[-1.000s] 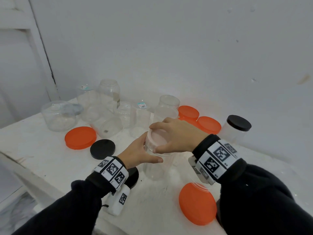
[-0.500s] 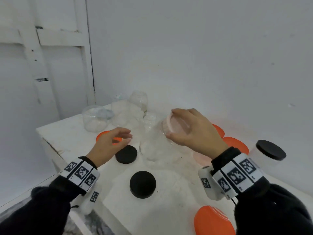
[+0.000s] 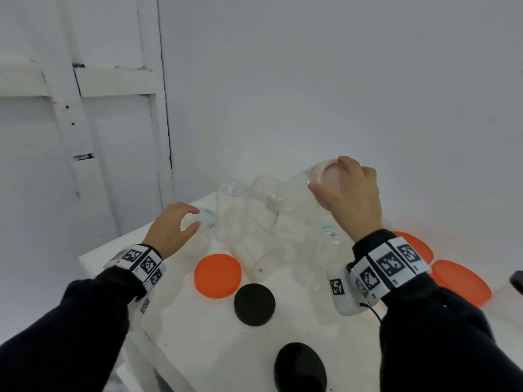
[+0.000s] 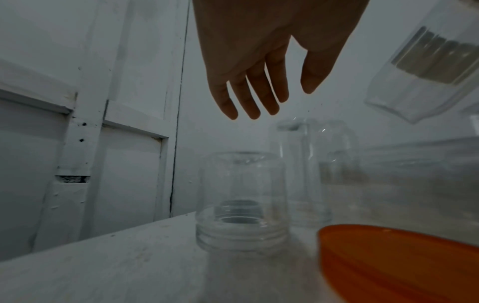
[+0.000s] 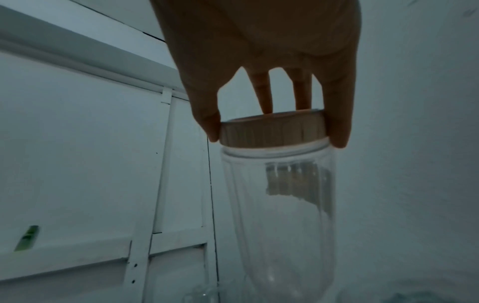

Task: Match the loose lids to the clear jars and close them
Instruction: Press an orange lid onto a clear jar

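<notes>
My right hand (image 3: 343, 190) grips the pale pink lid (image 3: 329, 176) of a tall clear jar (image 5: 279, 215) and holds the jar tilted in the air above the group of clear jars (image 3: 254, 222). In the right wrist view the fingers (image 5: 337, 131) clasp the lid's (image 5: 272, 129) rim. My left hand (image 3: 175, 224) hovers with relaxed fingers over a short clear jar (image 4: 242, 203) standing mouth down at the table's far left corner. It holds nothing.
An orange lid (image 3: 218, 275) and two black lids (image 3: 254, 304) (image 3: 300, 369) lie on the white table (image 3: 212, 349). More orange lids (image 3: 461, 281) lie at the right. White wall and door frame stand close behind.
My right hand has lifted the pink-lidded jar up and back over the jar group. My left hand let go of it and has moved left toward the short upturned jar.
</notes>
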A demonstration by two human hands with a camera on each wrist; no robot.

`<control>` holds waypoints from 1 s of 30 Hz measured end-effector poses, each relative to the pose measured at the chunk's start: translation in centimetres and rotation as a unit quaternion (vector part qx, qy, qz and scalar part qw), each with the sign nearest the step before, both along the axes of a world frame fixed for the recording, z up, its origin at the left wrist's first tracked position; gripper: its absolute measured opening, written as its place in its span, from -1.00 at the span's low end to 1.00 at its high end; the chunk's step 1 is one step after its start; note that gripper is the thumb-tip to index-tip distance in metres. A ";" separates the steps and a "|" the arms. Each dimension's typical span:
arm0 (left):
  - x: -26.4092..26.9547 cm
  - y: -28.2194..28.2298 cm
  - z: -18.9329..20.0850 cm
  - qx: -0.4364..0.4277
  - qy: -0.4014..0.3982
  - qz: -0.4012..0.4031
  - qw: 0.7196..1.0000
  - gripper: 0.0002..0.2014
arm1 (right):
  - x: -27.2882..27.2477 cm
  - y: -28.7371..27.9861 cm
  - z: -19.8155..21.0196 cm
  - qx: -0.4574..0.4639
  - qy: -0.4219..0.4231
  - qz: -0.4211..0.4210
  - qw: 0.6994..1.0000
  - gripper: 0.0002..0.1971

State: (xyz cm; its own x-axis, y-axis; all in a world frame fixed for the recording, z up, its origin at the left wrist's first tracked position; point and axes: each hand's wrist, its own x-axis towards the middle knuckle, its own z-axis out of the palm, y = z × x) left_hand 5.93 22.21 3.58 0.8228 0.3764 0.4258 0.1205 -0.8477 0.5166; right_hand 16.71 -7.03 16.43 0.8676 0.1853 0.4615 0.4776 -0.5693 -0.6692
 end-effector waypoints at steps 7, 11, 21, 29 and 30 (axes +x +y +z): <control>4.1 4.6 -0.3 0.084 0.045 -0.038 0.995 -0.45 | 3.5 4.9 -0.8 -0.053 0.017 -0.100 0.993 -0.31; 5.8 6.0 -1.3 0.098 0.098 -0.065 0.988 -0.19 | 5.2 6.7 -1.5 -0.066 0.030 -0.127 0.989 -0.31; 6.3 6.5 -3.3 0.055 0.098 -0.073 0.991 -0.11 | 8.3 10.4 -4.2 -0.101 0.085 -0.166 0.977 -0.32; 6.4 6.6 -3.6 0.050 0.081 -0.077 0.993 -0.15 | 10.8 12.1 -5.4 -0.149 0.122 -0.173 0.966 -0.30; 6.4 6.6 -3.6 0.052 0.082 -0.076 0.992 -0.15 | 11.1 12.2 -5.5 -0.157 0.128 -0.171 0.964 -0.30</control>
State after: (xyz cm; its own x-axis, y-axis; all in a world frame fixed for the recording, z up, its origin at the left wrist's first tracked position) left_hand 12.35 28.85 0.02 0.9280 0.2035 0.3120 0.0621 -0.9105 0.4088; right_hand 27.80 5.22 10.93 0.9807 -0.0358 0.1924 0.0686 -0.8579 -0.5092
